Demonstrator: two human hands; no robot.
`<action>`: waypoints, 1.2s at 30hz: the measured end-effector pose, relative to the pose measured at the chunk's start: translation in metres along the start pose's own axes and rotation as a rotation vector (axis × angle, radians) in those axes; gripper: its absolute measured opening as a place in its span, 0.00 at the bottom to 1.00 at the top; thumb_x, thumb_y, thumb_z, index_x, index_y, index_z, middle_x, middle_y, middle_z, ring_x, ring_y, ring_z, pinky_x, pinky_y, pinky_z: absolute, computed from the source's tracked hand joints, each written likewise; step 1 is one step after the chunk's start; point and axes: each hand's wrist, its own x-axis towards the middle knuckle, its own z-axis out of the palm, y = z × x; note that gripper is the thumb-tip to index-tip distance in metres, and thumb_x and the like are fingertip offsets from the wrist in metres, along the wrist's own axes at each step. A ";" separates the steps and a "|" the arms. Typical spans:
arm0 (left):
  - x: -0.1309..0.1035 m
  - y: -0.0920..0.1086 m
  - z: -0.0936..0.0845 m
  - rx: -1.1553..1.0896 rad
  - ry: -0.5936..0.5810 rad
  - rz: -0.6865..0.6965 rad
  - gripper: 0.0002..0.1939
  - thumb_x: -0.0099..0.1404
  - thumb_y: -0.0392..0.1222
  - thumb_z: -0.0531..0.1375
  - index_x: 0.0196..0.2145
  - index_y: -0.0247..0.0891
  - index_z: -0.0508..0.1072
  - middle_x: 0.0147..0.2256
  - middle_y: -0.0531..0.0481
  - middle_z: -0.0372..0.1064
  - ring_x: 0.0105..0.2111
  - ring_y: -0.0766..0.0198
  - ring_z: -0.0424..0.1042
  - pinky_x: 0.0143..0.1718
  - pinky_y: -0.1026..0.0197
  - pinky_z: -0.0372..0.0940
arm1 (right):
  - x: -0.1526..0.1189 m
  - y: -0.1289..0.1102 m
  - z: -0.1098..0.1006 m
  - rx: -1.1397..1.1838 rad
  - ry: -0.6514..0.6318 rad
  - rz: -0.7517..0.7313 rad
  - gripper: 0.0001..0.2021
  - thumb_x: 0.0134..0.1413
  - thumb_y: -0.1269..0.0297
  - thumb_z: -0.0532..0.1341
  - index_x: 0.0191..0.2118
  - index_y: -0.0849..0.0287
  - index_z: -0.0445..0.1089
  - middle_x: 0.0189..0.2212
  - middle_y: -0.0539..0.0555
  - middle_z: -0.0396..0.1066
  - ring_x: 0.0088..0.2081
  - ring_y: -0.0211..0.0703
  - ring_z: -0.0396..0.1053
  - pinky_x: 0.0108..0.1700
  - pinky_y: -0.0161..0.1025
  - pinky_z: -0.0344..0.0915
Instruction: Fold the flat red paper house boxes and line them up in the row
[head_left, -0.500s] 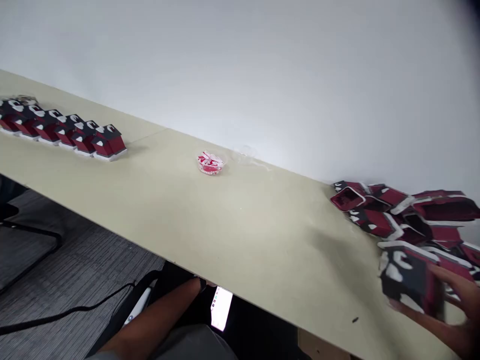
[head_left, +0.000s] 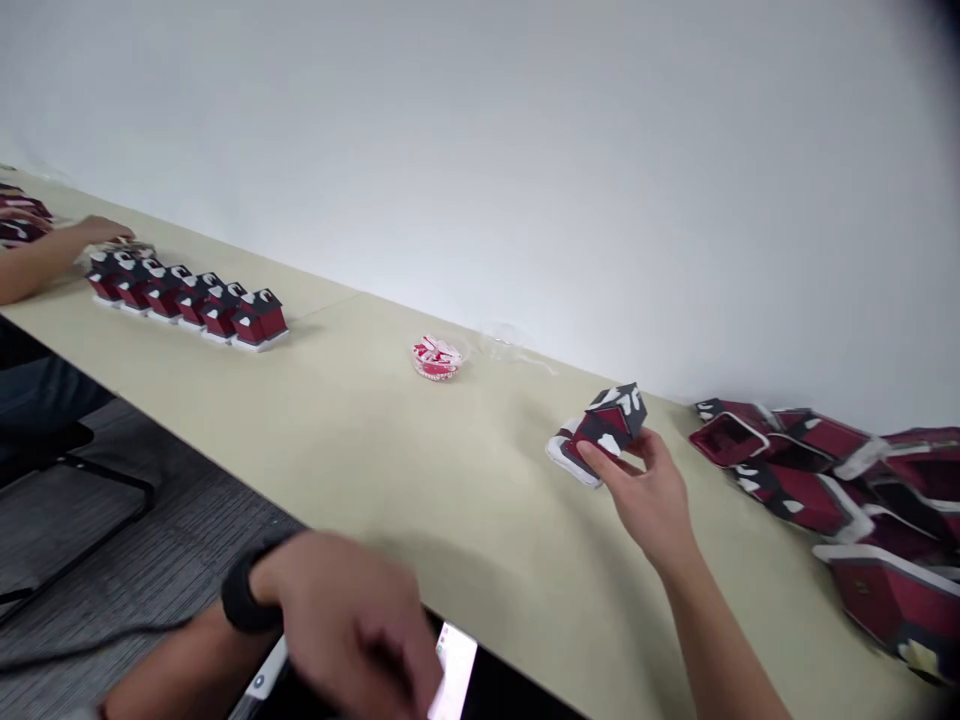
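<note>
Right hand (head_left: 646, 497) grasping a small red-and-black house-shaped box (head_left: 600, 433) by fingertips, tilted, its white base touching the table (head_left: 390, 470) toward the far edge; left hand (head_left: 349, 625), blurred, loosely curled and holding nothing, hovers over the near edge. The light pinch on a tipped box risks a slip or a crushed wall if squeezed. The loose pile of flat boxes (head_left: 825, 480) just beside it toward the right end could be knocked by the forearm.
</note>
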 end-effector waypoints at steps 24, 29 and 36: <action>0.071 -0.027 -0.194 0.166 1.122 0.143 0.16 0.71 0.52 0.57 0.45 0.35 0.70 0.42 0.41 0.77 0.39 0.63 0.74 0.43 0.58 0.66 | -0.006 0.030 0.017 0.587 -0.219 0.174 0.29 0.47 0.43 0.70 0.52 0.54 0.72 0.52 0.56 0.75 0.55 0.59 0.71 0.59 0.54 0.64; 0.123 -0.022 -0.127 -0.398 0.963 0.461 0.22 0.56 0.53 0.72 0.35 0.35 0.69 0.37 0.43 0.77 0.36 0.62 0.75 0.39 0.60 0.66 | -0.015 0.025 0.016 0.805 -0.449 0.241 0.24 0.53 0.49 0.69 0.54 0.51 0.74 0.54 0.55 0.75 0.58 0.59 0.69 0.64 0.56 0.59; 0.111 -0.023 -0.124 0.050 1.088 0.397 0.16 0.61 0.51 0.68 0.36 0.35 0.77 0.33 0.48 0.74 0.32 0.66 0.69 0.37 0.62 0.63 | -0.023 0.024 0.023 0.743 -0.454 0.241 0.26 0.51 0.51 0.71 0.55 0.53 0.73 0.53 0.58 0.76 0.57 0.60 0.70 0.66 0.59 0.55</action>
